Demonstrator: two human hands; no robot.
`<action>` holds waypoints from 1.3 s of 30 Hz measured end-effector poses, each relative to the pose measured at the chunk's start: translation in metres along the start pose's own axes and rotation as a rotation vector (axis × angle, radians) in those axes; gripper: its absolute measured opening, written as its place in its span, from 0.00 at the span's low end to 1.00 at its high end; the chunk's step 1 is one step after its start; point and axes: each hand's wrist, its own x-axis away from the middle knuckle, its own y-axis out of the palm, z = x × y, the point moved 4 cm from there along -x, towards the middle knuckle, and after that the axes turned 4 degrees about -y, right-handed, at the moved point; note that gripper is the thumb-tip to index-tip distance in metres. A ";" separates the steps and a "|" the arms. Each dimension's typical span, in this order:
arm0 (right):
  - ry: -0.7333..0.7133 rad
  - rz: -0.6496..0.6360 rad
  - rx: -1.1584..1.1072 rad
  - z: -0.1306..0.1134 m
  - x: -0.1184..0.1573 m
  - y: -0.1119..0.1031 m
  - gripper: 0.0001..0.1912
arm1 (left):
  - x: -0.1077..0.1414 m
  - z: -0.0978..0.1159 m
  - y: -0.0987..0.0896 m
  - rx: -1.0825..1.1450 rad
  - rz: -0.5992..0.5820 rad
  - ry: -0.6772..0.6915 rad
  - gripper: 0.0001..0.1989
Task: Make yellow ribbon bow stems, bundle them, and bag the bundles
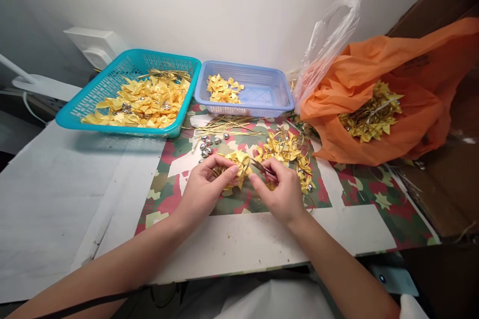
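My left hand [209,179] is closed, thumb and forefinger pinching a yellow ribbon bow [243,162] with gold wire. Closed around a small dark pointed metal tool [266,169] is my right hand [282,189]; whether it is tweezers or snips I cannot tell. The tool's tip points left, close by the bow. Beneath and beside my left fingers lie more yellow bows, partly hidden. A pile of bows with wire loops and silver bells [286,147] sits just beyond my right hand. Loose silver bells [205,147] lie behind my left hand, near straight gold wires [228,127].
A teal basket [71,109] at back left holds yellow bows, bells and wires. Beside it a blue basket [262,104] holds fewer bows. At right, an orange bag [337,104] contains bunched bows. A camouflage-patterned sheet [153,204] covers part of the table. A phone [398,279] lies below the edge.
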 end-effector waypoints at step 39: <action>-0.102 0.104 -0.309 0.000 0.001 0.006 0.06 | 0.008 0.003 0.008 -0.125 -0.214 0.233 0.21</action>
